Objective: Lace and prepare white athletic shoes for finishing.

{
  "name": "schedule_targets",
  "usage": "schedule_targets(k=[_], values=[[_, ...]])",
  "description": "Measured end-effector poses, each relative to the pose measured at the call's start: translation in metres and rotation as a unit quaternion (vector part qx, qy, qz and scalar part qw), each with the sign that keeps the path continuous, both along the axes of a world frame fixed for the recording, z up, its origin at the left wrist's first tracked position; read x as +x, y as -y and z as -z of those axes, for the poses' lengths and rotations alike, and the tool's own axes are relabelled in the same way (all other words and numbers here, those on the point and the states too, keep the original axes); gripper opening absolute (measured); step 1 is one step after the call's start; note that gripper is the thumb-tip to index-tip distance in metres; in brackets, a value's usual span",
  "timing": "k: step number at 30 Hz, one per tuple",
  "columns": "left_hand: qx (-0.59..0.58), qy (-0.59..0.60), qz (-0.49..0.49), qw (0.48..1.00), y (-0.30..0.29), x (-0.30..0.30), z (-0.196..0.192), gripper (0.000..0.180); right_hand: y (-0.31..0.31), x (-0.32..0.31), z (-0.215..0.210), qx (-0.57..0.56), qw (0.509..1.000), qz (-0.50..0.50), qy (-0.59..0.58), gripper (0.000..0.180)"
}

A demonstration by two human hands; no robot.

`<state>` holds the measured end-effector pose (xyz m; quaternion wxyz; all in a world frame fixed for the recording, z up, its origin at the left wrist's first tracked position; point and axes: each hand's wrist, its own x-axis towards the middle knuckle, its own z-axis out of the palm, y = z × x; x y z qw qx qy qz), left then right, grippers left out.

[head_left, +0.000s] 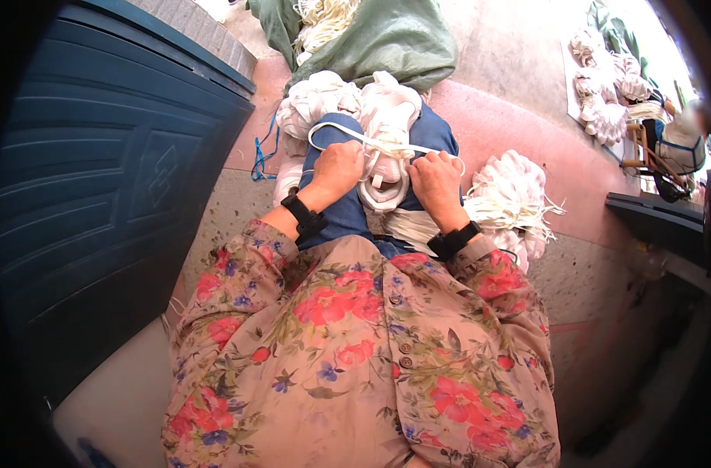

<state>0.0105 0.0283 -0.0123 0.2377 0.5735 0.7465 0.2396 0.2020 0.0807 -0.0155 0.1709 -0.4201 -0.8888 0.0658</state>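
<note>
Between my knees lies a white sneaker (385,129), its heel opening toward me and its toe pointing away. A white shoelace (406,148) runs across its upper from one hand to the other. My left hand (340,168) is closed on one end, and a loop of lace rises above it over my left thigh. Opposite, my right hand (436,184) pinches the other end, just right of the shoe. The lace is crossed over the shoe's tongue; whether it is knotted there I cannot tell.
Beside my left knee is a pile of white shoes (318,100); another bundle of shoes and laces (513,195) lies at my right. A green sack (406,43) stands ahead. A dark blue door (113,187) is at left. Far right, a person (680,144) sits near more shoes (605,86).
</note>
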Motion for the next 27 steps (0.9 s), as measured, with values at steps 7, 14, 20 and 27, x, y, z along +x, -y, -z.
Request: schedule_targets(k=[7, 14, 20, 27], values=[[-0.029, -0.028, 0.016, 0.999, 0.001, 0.015, -0.002, 0.022, 0.001, 0.002, 0.012, -0.011, 1.000, -0.008, -0.023, 0.016], [0.010, -0.121, 0.054, 0.991, 0.009, 0.023, -0.018, 0.015, 0.009, -0.002, -0.011, -0.027, 1.000, 0.004, 0.010, 0.016], [0.057, -0.129, 0.093, 0.986, 0.006, 0.023, -0.012, 0.020, 0.007, -0.007, 0.002, -0.064, 0.997, -0.028, -0.020, 0.012], [0.030, -0.275, 0.192, 0.942, 0.002, 0.032, -0.015, 0.011, 0.001, -0.013, -0.012, 0.010, 0.982, -0.122, 0.144, 0.010]])
